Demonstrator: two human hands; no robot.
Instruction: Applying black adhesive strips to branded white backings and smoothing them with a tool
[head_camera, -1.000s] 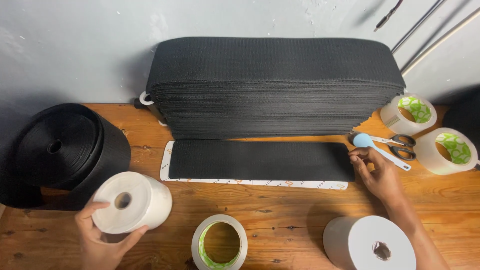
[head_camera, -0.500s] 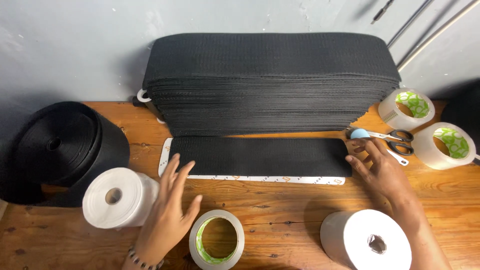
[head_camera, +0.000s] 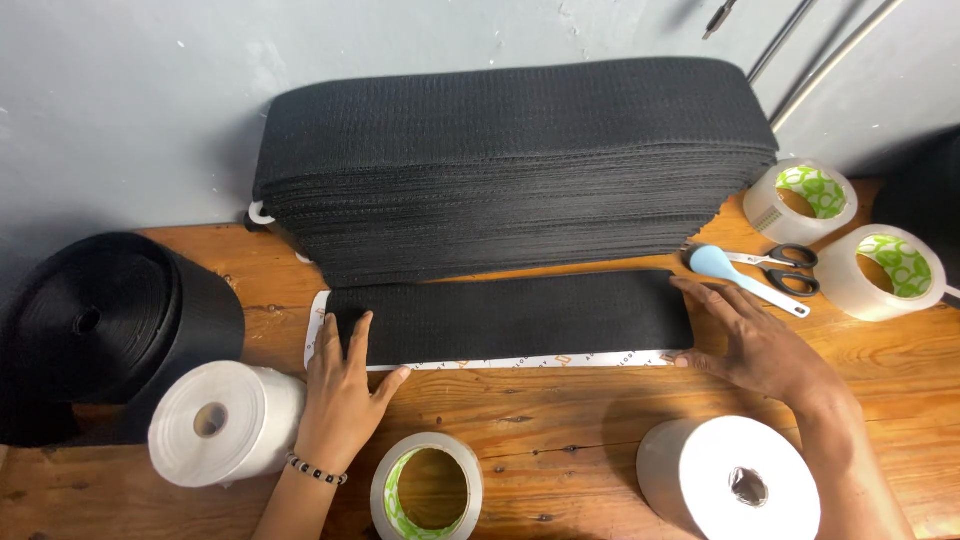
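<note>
- Black strip (head_camera: 515, 316) flat on a white card (head_camera: 480, 362), lengthwise on the wooden table (head_camera: 560, 410), just in front of the tall stack (head_camera: 515, 165) of like strips against the grey wall.
- Left hand (head_camera: 345, 385) open and flat, fingers spread, fingertips pressing the strip's left end, thumb on the card's near edge; holding nothing; bead bracelet (head_camera: 316, 470) at the wrist.
- Right hand (head_camera: 755, 345) open too, fingers stretched and slightly spread, tips against the strip's right end, palm on the table; nothing gripped.
- Beyond the right hand: blue spoon (head_camera: 745, 277) and scissors (head_camera: 785, 268), crossing each other, apart from the fingers.
- Further right: two clear tape rolls (head_camera: 805, 200) (head_camera: 890, 270) with green cores, near the table's far corner.
- Near edge, between the forearms: third tape roll (head_camera: 428, 490), lying flat, close to the left wrist.
- White roll (head_camera: 225, 422) just left of the left hand; another white roll (head_camera: 730, 480) beside the right forearm.
- Far left: big black webbing coil (head_camera: 110, 320), behind the left white roll, touching or nearly so.
</note>
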